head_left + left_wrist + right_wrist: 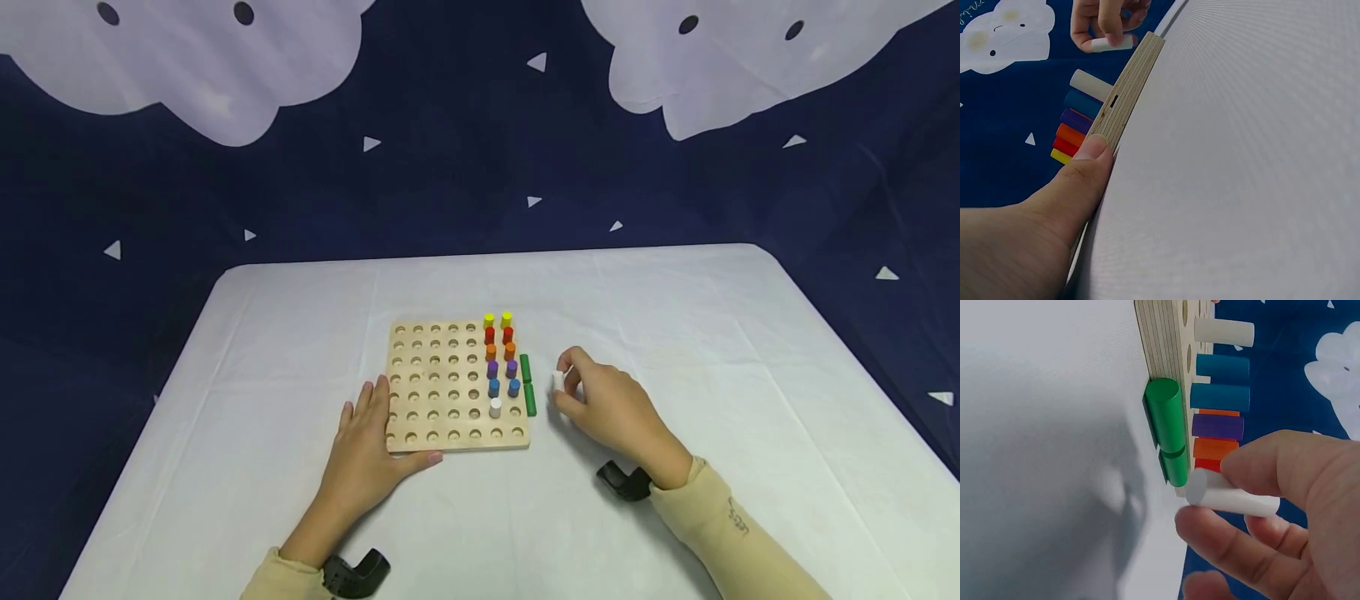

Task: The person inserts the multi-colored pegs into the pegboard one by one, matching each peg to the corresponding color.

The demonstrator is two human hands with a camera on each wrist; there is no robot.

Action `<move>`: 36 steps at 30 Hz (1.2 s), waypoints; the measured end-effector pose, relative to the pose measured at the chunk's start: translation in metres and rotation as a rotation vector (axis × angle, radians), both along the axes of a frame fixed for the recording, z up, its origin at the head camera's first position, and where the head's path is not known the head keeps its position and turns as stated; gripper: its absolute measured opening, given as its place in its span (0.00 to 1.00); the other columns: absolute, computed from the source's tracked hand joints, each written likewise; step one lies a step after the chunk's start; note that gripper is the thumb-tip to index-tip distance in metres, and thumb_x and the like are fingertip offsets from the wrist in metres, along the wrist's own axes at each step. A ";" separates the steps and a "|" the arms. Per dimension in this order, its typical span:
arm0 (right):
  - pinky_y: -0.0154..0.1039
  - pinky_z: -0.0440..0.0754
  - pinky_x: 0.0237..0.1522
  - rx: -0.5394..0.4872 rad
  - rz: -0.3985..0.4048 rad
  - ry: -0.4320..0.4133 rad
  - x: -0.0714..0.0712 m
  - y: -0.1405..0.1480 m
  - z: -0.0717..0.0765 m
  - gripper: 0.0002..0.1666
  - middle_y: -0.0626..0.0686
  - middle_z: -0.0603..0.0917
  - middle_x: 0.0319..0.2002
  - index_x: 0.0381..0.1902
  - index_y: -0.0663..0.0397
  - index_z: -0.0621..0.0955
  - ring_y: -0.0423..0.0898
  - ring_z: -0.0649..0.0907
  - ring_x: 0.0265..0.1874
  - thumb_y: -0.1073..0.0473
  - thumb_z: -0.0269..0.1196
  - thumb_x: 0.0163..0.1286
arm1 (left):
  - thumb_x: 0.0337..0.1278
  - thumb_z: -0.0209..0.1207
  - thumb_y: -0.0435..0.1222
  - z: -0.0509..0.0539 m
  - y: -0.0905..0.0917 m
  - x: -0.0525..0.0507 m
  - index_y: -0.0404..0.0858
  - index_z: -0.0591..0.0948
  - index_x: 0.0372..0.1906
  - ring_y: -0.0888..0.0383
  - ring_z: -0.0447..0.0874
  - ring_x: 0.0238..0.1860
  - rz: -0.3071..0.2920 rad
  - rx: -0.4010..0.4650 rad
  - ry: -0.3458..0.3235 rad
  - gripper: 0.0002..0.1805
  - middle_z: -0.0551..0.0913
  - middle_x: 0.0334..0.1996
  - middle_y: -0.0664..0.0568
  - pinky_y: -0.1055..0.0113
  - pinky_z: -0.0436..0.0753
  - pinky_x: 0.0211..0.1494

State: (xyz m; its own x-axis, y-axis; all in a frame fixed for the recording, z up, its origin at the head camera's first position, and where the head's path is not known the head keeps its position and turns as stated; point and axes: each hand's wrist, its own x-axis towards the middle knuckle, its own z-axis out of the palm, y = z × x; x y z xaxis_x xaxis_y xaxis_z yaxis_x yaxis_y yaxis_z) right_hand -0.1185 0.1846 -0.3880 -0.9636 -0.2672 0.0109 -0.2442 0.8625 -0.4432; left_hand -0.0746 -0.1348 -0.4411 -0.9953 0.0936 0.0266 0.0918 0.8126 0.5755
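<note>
A pale wooden pegboard (442, 387) with rows of round holes lies on the table. My left hand (367, 462) rests at its near left corner, fingers straight along the left side and thumb (1088, 159) against the front edge. To the right of the board, my right hand (611, 408) pinches a white peg (1232, 495) between thumb and fingers, above the cloth. Upright in the two right-hand columns stand pairs of yellow, red, orange, purple and blue pegs. One white peg (495, 407) stands in front of the left blue peg; the hole to its right is vacant.
Two green pegs (528, 385) lie end to end on the cloth along the board's right edge. A white cloth (300, 333) covers the table. Behind it hangs a dark blue curtain (450, 192) with clouds and small triangles.
</note>
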 end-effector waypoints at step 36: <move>0.30 0.68 0.22 -0.074 0.133 0.118 0.010 -0.035 -0.009 0.10 0.38 0.81 0.24 0.38 0.40 0.80 0.35 0.71 0.21 0.51 0.71 0.62 | 0.33 0.74 0.65 0.000 0.000 0.000 0.30 0.47 0.78 0.39 0.43 0.80 -0.002 -0.001 -0.016 0.74 0.50 0.78 0.36 0.42 0.40 0.81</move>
State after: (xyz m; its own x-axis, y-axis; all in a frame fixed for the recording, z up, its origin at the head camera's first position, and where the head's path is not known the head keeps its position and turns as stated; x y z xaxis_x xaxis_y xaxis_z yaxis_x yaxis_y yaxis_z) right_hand -0.1090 0.1491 -0.3973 -0.9105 -0.3868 0.1464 -0.4084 0.7851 -0.4656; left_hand -0.0748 -0.1352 -0.4409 -0.9954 0.0958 0.0101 0.0841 0.8133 0.5757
